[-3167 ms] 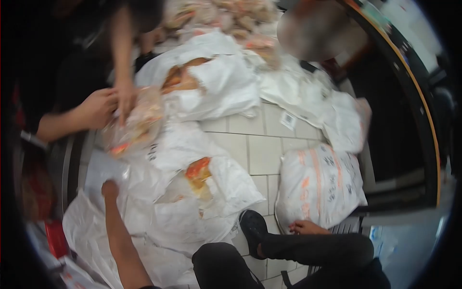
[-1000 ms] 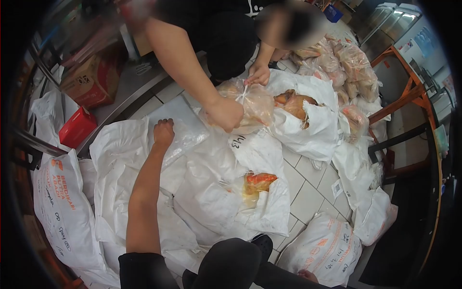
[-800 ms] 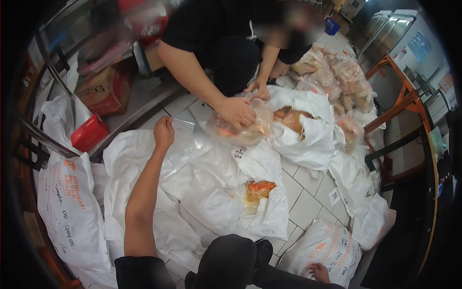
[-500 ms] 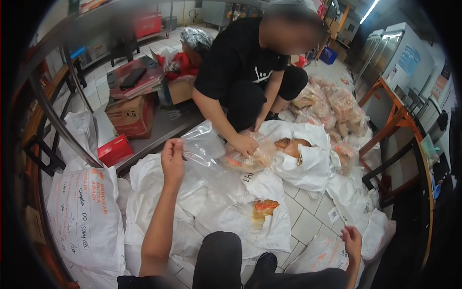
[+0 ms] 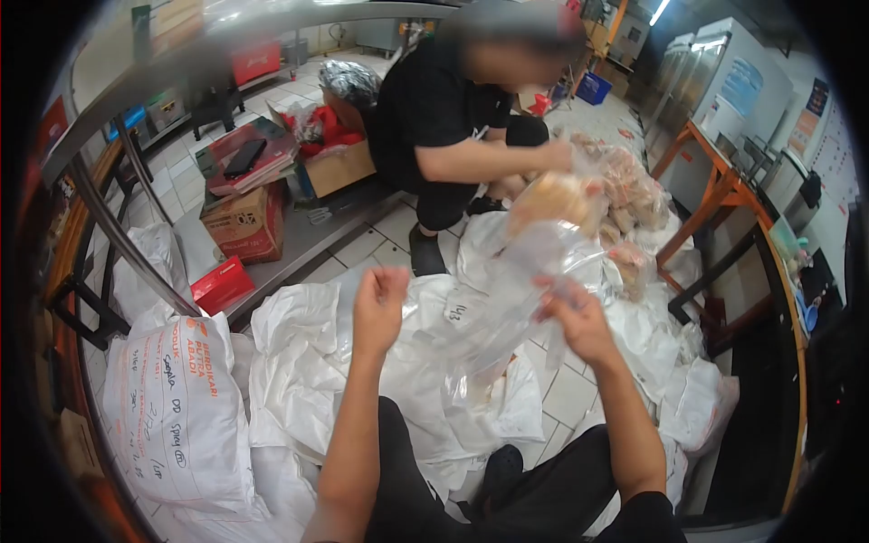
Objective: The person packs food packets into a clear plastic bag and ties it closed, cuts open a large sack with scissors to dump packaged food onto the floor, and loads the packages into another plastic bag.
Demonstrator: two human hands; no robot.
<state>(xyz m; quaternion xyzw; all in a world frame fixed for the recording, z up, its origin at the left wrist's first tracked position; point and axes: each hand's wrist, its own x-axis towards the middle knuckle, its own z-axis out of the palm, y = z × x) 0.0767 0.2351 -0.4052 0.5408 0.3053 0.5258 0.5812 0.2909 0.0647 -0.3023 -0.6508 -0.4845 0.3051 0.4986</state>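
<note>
We read orange BERDIKARI PUTRA ABADI on left white sack (image 5: 181, 416), handwritten DD beside it; 143 on middle white sack (image 5: 451, 319).

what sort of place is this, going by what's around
Probably a food business's back kitchen or storeroom: tall metal-fronted cabinets, seemingly fridges, stand at back right; clear bags of what looks like food are piled beyond the white sacks on the tiled floor.

Left fingers (image 5: 395, 281) blurred by motion
</note>
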